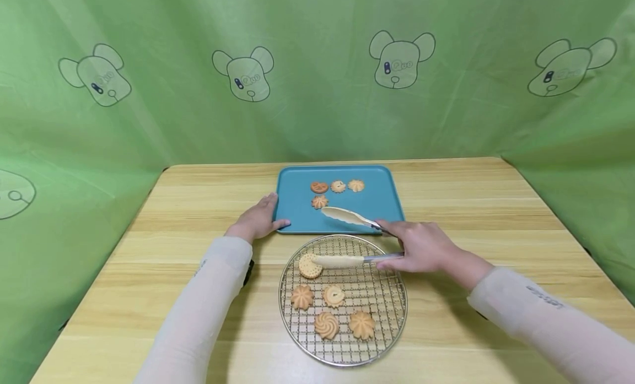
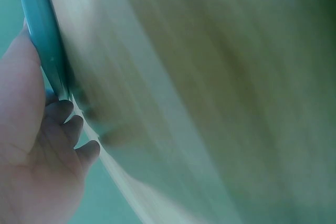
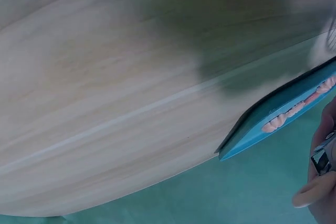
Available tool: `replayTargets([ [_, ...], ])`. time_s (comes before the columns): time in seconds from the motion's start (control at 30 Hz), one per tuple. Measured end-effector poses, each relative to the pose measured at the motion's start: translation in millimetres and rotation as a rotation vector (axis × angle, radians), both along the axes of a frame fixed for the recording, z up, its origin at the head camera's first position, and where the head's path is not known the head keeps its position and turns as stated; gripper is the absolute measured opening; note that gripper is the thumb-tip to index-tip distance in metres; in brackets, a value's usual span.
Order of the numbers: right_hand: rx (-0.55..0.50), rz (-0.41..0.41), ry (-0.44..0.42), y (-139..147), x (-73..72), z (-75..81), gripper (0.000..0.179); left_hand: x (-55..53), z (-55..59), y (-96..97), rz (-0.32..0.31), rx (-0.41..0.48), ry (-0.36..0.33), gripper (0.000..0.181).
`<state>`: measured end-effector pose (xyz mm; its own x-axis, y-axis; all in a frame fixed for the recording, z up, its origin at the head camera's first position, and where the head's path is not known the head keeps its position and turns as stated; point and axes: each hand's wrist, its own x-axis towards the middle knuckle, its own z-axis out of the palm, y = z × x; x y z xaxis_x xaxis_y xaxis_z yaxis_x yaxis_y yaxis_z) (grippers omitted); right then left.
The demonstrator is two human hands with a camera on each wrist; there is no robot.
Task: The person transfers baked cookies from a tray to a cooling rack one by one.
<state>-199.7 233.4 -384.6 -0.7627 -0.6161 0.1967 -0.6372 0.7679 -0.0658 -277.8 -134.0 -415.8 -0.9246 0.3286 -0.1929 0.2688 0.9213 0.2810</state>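
My right hand [image 1: 421,245] grips a pair of tongs [image 1: 342,261] with metal arms and cream tips, spread wide apart. One tip reaches over the blue tray [image 1: 292,216], near a brown flower-shaped cookie [image 1: 319,201]. The other tip lies over the edge of a round pale cookie [image 1: 310,266] on the wire rack [image 1: 392,296]; whether they touch I cannot tell. At the tray's left edge rests my left hand [image 1: 257,216], thumb over the front corner and fingers along the outer side. The left wrist view shows its fingers [image 2: 73,127] beside the tray rim.
On the tray are several cookies, among them a pretzel-shaped one [image 1: 319,187]. The round rack stands in front of the tray and bears several more, including a swirl cookie [image 1: 327,325]. Both stand on a wooden table [image 1: 198,207], with a green curtain [image 1: 317,119] around it.
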Motion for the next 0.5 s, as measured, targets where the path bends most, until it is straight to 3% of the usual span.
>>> replayTargets([
  [0.5,-0.022,-0.154,-0.120,-15,-15.4,2.3,0.099,-1.4,-1.0,-0.7,0.006,0.004,-0.006,0.091],
])
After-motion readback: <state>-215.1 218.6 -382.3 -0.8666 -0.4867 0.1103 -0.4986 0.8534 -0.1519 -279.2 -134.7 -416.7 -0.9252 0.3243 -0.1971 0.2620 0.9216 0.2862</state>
